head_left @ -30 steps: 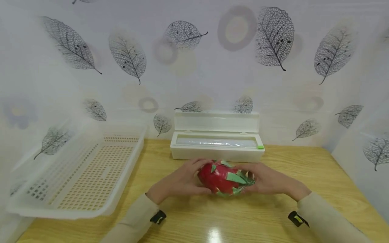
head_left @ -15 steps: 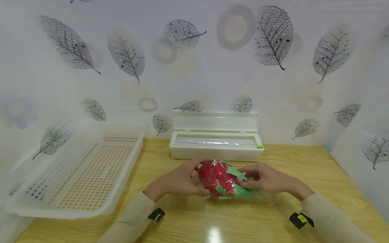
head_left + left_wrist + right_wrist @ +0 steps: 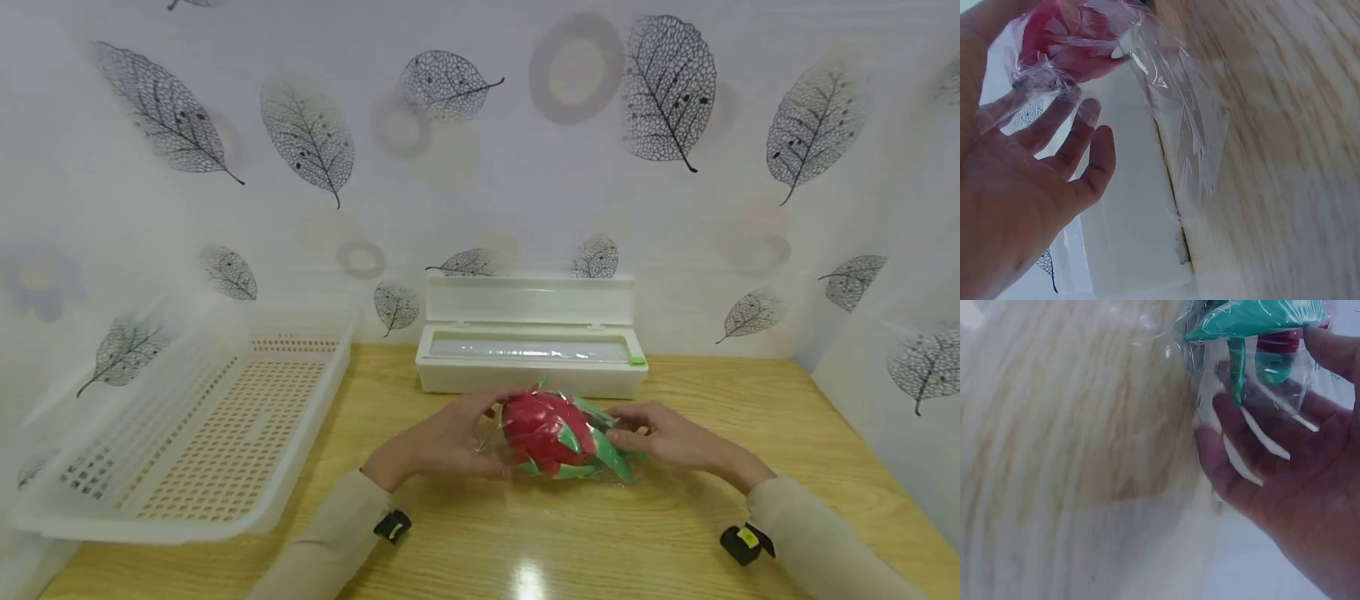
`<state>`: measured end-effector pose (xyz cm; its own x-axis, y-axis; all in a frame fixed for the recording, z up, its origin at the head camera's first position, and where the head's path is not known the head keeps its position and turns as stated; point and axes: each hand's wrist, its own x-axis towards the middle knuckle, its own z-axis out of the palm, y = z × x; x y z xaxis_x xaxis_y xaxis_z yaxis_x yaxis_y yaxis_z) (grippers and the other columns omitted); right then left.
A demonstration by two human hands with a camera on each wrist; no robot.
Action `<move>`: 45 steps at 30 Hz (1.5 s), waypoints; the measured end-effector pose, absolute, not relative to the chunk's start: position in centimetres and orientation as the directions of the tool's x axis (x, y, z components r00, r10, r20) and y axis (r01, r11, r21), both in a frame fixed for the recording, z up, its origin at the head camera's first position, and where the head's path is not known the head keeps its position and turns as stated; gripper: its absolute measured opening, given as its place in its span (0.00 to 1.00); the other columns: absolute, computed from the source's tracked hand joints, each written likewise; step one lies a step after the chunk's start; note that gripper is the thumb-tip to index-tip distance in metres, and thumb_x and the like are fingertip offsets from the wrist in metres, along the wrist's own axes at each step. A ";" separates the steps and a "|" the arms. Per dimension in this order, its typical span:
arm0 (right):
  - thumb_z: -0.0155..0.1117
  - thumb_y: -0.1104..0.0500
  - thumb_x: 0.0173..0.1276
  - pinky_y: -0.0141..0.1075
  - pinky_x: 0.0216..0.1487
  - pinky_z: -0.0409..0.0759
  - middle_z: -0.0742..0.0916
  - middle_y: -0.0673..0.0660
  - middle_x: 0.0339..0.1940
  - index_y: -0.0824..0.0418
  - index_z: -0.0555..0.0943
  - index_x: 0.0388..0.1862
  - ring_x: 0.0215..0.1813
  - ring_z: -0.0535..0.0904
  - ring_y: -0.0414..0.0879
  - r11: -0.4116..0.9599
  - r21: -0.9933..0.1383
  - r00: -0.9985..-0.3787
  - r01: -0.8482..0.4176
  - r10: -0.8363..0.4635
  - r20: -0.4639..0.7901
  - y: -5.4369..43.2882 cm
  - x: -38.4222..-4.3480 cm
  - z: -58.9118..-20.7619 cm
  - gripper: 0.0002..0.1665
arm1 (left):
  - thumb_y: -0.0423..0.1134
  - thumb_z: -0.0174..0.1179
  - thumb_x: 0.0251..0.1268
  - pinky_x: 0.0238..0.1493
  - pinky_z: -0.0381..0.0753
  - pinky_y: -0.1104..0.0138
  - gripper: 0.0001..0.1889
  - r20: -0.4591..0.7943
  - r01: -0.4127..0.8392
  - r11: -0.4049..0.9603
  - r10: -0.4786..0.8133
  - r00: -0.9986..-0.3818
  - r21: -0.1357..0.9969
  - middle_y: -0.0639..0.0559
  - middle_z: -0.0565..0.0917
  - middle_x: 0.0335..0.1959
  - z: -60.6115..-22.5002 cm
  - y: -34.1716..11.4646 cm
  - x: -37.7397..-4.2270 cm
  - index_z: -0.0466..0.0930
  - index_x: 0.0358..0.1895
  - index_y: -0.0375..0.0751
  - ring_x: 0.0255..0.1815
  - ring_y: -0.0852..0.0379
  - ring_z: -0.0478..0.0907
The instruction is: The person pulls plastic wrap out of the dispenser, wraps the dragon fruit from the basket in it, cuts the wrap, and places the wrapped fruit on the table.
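Note:
A red dragon fruit (image 3: 551, 429) with green leafy scales lies between the two hands, wrapped in clear cling film (image 3: 1200, 134). Its rounded red end is held by the left hand (image 3: 442, 446), thumb on the near side and fingers on the far side. In the left wrist view, loose film drapes over some of those fingers and trails off past the fruit. The right hand (image 3: 671, 437) holds the leafy end, its thumb beside the green tips (image 3: 1247, 319); the other fingers curve beneath the film in the right wrist view. The fruit's underside is hidden.
Behind the fruit stands a long white cling film dispenser (image 3: 532, 382), lid raised, with a roll inside and a small green piece (image 3: 637, 362) at its right. A white perforated basket (image 3: 309, 433) sits at the left. A leaf-patterned sheet (image 3: 480, 183) backs the wooden table (image 3: 480, 542).
The dragon fruit has turned between the hands and shifted slightly right. Film stretches at its left end. The right hand has drawn back a little to the right with the leafy end.

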<state>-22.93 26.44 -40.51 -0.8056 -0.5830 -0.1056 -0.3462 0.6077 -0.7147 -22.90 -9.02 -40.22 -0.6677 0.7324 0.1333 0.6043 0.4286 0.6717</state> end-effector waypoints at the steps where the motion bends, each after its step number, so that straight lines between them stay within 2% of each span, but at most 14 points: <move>1: 0.57 0.48 0.79 0.33 0.49 0.81 0.86 0.58 0.56 0.69 0.74 0.70 0.57 0.82 0.50 0.629 -0.692 -0.817 -0.355 -0.569 -0.098 26.5 -22.9 -40.4 0.31 | 0.45 0.80 0.50 0.68 0.76 0.61 0.53 0.143 0.611 0.428 0.730 -0.668 0.666 0.60 0.72 0.73 -40.2 -9.0 -22.9 0.58 0.80 0.53 0.69 0.61 0.71; 4: 0.62 0.47 0.76 0.34 0.48 0.82 0.87 0.55 0.54 0.64 0.76 0.69 0.56 0.82 0.49 0.659 -0.650 -0.838 -0.378 -0.542 -0.063 27.0 -22.9 -40.0 0.30 | 0.44 0.79 0.51 0.66 0.77 0.62 0.49 0.161 0.617 0.435 0.718 -0.677 0.656 0.59 0.74 0.71 -40.1 -9.0 -22.8 0.62 0.77 0.50 0.68 0.61 0.72; 8: 0.69 0.49 0.71 0.35 0.48 0.85 0.87 0.57 0.56 0.61 0.77 0.68 0.56 0.82 0.52 0.642 -0.646 -0.841 -0.413 -0.541 0.000 27.4 -22.6 -39.5 0.31 | 0.46 0.79 0.52 0.64 0.79 0.63 0.46 0.195 0.644 0.456 0.703 -0.684 0.615 0.57 0.78 0.67 -40.2 -9.0 -22.7 0.65 0.75 0.48 0.64 0.61 0.75; 12: 0.76 0.42 0.62 0.49 0.56 0.85 0.83 0.62 0.65 0.61 0.73 0.72 0.63 0.80 0.60 0.670 -0.560 -0.825 -0.488 -0.563 0.045 26.7 -21.9 -39.3 0.45 | 0.47 0.78 0.54 0.63 0.80 0.64 0.44 0.224 0.665 0.481 0.688 -0.690 0.572 0.56 0.80 0.65 -40.4 -9.0 -22.6 0.66 0.74 0.46 0.63 0.61 0.77; 16: 0.79 0.40 0.56 0.62 0.66 0.76 0.79 0.68 0.70 0.68 0.67 0.75 0.68 0.76 0.67 0.706 -0.430 -0.801 -0.562 -0.595 0.070 25.7 -21.7 -39.5 0.57 | 0.46 0.77 0.55 0.62 0.81 0.65 0.42 0.213 0.632 0.506 0.657 -0.723 0.587 0.56 0.81 0.63 -40.5 -9.1 -22.6 0.68 0.73 0.47 0.61 0.61 0.78; 18: 0.80 0.46 0.57 0.62 0.65 0.77 0.81 0.68 0.67 0.70 0.71 0.72 0.66 0.78 0.67 0.714 -0.377 -0.789 -0.590 -0.608 0.085 25.6 -21.9 -39.7 0.51 | 0.46 0.77 0.55 0.62 0.81 0.65 0.41 0.207 0.617 0.510 0.647 -0.734 0.599 0.57 0.81 0.63 -40.6 -9.1 -22.6 0.68 0.72 0.48 0.61 0.61 0.78; 22: 0.79 0.52 0.58 0.55 0.55 0.84 0.86 0.62 0.54 0.67 0.83 0.57 0.54 0.83 0.57 0.706 -0.303 -0.762 -0.640 -0.636 0.124 25.8 -22.8 -40.4 0.31 | 0.46 0.77 0.55 0.63 0.80 0.65 0.40 0.189 0.599 0.510 0.643 -0.742 0.617 0.56 0.80 0.63 -40.8 -9.1 -22.6 0.68 0.72 0.48 0.62 0.61 0.78; 24: 0.78 0.52 0.60 0.50 0.52 0.85 0.87 0.58 0.49 0.64 0.85 0.52 0.50 0.83 0.52 0.690 -0.307 -0.747 -0.655 -0.652 0.130 26.1 -23.3 -40.6 0.25 | 0.46 0.77 0.55 0.64 0.80 0.65 0.41 0.181 0.592 0.512 0.641 -0.745 0.623 0.56 0.80 0.64 -40.8 -9.1 -22.7 0.68 0.72 0.48 0.62 0.61 0.78; 29: 0.79 0.43 0.58 0.45 0.53 0.83 0.86 0.54 0.52 0.61 0.85 0.55 0.53 0.82 0.49 0.702 -0.419 -0.773 -0.576 -0.635 0.000 27.0 -24.4 -40.3 0.32 | 0.48 0.78 0.53 0.65 0.79 0.65 0.43 0.172 0.591 0.501 0.653 -0.737 0.632 0.57 0.78 0.67 -40.9 -9.4 -22.8 0.67 0.73 0.49 0.64 0.62 0.76; 32: 0.79 0.39 0.56 0.48 0.56 0.83 0.85 0.59 0.57 0.64 0.82 0.61 0.56 0.82 0.54 0.729 -0.460 -0.788 -0.507 -0.608 -0.095 27.6 -24.7 -39.6 0.41 | 0.52 0.78 0.51 0.65 0.79 0.64 0.48 0.152 0.581 0.489 0.666 -0.730 0.650 0.59 0.75 0.71 -41.0 -9.6 -22.9 0.65 0.76 0.52 0.66 0.60 0.74; 35: 0.80 0.39 0.55 0.55 0.56 0.82 0.85 0.64 0.60 0.67 0.79 0.64 0.57 0.82 0.60 0.749 -0.464 -0.795 -0.473 -0.590 -0.141 27.9 -24.5 -38.8 0.47 | 0.58 0.79 0.46 0.64 0.79 0.61 0.54 0.096 0.523 0.509 0.648 -0.756 0.684 0.61 0.69 0.76 -41.0 -10.0 -23.0 0.59 0.79 0.58 0.67 0.58 0.74; 39: 0.80 0.44 0.57 0.58 0.56 0.82 0.85 0.65 0.60 0.67 0.75 0.68 0.58 0.82 0.61 0.739 -0.435 -0.806 -0.515 -0.589 -0.046 27.3 -24.0 -37.7 0.46 | 0.60 0.79 0.47 0.64 0.78 0.55 0.56 0.031 0.426 0.532 0.598 -0.801 0.732 0.60 0.66 0.79 -40.8 -10.8 -23.0 0.55 0.81 0.64 0.68 0.53 0.73; 43: 0.77 0.47 0.62 0.59 0.61 0.81 0.83 0.62 0.66 0.63 0.72 0.73 0.64 0.80 0.61 0.694 -0.407 -0.788 -0.593 -0.606 0.115 25.0 -23.0 -36.7 0.45 | 0.56 0.72 0.60 0.65 0.78 0.54 0.45 0.020 0.360 0.513 0.554 -0.832 0.779 0.59 0.67 0.78 -40.4 -11.3 -23.0 0.59 0.79 0.62 0.71 0.50 0.72; 45: 0.75 0.44 0.64 0.60 0.65 0.78 0.80 0.61 0.71 0.61 0.69 0.76 0.69 0.77 0.62 0.664 -0.410 -0.764 -0.625 -0.629 0.145 23.4 -22.6 -36.2 0.47 | 0.57 0.66 0.67 0.63 0.79 0.55 0.38 0.012 0.327 0.518 0.522 -0.853 0.791 0.59 0.69 0.77 -40.3 -11.6 -23.1 0.62 0.78 0.61 0.70 0.49 0.73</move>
<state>-22.58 23.36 -36.20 -0.7636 -0.6291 0.1455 -0.6253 0.6641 -0.4100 -23.06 -11.56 -40.30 -0.8532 0.5215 0.0117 0.3272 0.5176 0.7906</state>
